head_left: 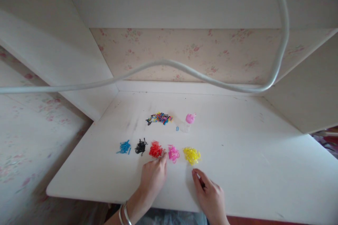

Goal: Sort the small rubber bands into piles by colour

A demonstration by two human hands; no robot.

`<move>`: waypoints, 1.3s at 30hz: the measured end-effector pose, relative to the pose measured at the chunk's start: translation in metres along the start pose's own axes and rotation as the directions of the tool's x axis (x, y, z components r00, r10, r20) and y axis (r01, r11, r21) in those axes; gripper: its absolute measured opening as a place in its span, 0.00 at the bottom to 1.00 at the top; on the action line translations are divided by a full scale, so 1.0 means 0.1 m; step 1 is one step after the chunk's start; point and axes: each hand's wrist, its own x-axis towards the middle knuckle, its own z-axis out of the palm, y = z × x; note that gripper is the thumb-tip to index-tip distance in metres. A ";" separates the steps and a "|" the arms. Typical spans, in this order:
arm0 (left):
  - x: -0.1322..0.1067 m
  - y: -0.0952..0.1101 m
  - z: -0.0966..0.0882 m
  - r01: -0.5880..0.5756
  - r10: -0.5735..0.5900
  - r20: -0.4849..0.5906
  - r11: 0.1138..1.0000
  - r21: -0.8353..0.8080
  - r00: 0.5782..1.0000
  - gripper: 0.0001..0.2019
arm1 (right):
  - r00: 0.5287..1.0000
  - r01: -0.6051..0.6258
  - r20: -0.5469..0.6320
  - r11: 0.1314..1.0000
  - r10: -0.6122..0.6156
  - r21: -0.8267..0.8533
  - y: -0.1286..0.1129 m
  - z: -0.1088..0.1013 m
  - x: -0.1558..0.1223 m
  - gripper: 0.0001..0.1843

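Observation:
Small rubber bands lie on the white desk in a row of colour piles: blue [124, 147], black [141, 146], red [155, 149], pink [173, 153] and yellow [192, 155]. My left hand [154, 175] reaches to the right edge of the red pile, its fingers drawn together and fingertips between red and pink. What they may hold is too small to make out. Just below the yellow pile, my right hand [210, 191] is closed in a pinch of thumb and forefinger, its content hidden. Behind the row lies a mixed pile of bands [160, 118].
A clear container [182, 125] lies beside the mixed pile, near a pink lid-like piece [190, 118] and one loose blue band [177, 129]. A white cable [163, 62] crosses the view above the desk [253, 168]. White panels stand at both sides.

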 end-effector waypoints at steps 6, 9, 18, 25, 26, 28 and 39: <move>0.01 -0.07 -0.11 0.016 -0.017 0.017 0.998 0.056 1.000 0.22 | 0.999 -0.021 0.029 0.999 0.022 -0.034 0.00 0.00 0.01 0.27; 0.00 -0.07 -0.15 0.014 -0.014 0.003 0.998 0.056 1.000 0.23 | 0.999 -0.024 0.034 0.999 0.025 -0.036 -0.01 -0.01 0.00 0.28; 0.05 -0.05 -0.17 -0.051 0.049 0.034 0.997 0.059 0.998 0.21 | 0.998 -0.026 0.048 0.999 0.027 -0.039 0.00 0.01 0.00 0.27; 0.07 -0.08 -0.19 -0.028 0.024 0.041 0.995 0.096 0.999 0.25 | 0.998 -0.021 0.058 0.999 0.023 -0.032 0.03 0.01 0.00 0.26; 0.07 -0.08 -0.19 -0.021 0.017 0.046 0.995 0.100 0.999 0.25 | 0.998 -0.019 0.052 0.999 0.021 -0.033 0.04 0.01 0.00 0.26; 0.07 -0.07 -0.22 -0.009 0.003 0.054 0.995 0.099 0.999 0.25 | 0.999 -0.014 0.042 0.999 0.015 -0.032 0.03 0.01 -0.01 0.26; 0.78 -0.23 -0.54 0.083 -0.083 0.002 0.997 0.009 0.997 0.15 | 1.000 0.015 -0.003 1.000 -0.015 -0.026 -0.04 -0.01 0.01 0.28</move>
